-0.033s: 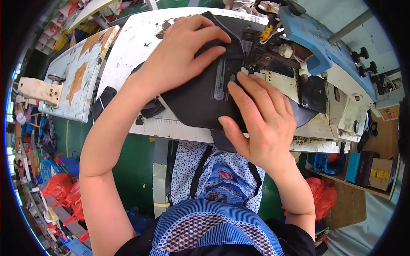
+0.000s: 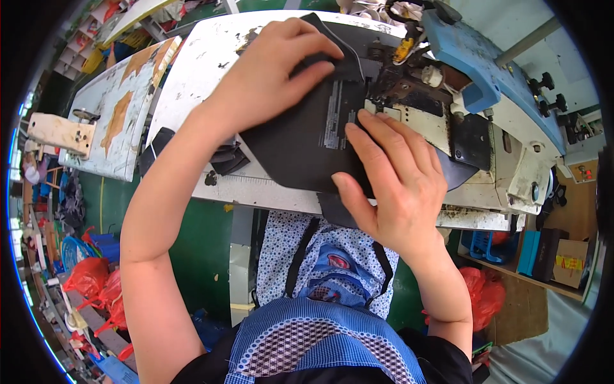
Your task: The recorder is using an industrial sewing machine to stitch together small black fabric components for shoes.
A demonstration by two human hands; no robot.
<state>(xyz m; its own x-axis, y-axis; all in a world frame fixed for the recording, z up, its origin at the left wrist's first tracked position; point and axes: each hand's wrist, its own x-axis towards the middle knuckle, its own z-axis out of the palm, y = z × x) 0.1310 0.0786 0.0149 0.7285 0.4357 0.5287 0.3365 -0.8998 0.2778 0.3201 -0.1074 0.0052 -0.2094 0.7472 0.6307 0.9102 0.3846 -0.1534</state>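
A black sheet of material [image 2: 288, 150], leather-like, lies across the white machine table with a far edge lifted into a flap. My left hand [image 2: 278, 67] is curled on its far left part, thumb and bent fingers gripping at the raised flap. Flat on the sheet's right part rests my right hand [image 2: 400, 169], fingers stretched and thumb spread. Its fingertips lie beside the pale metal plate [image 2: 419, 128] of a sewing machine [image 2: 470, 61], which has a blue and white body. Grey streaky print [image 2: 332, 121] shows on the sheet between my hands.
Dark scraps [image 2: 227, 159] lie on the white table [image 2: 198, 70] left of the sheet. A second worn table [image 2: 105, 128] stands farther left. Red plastic bags [image 2: 86, 278] hang at lower left. A shelf with boxes [image 2: 569, 259] is at right.
My left hand and the black sheet have shifted very slightly toward the far side. The right hand has edged a little to the right.
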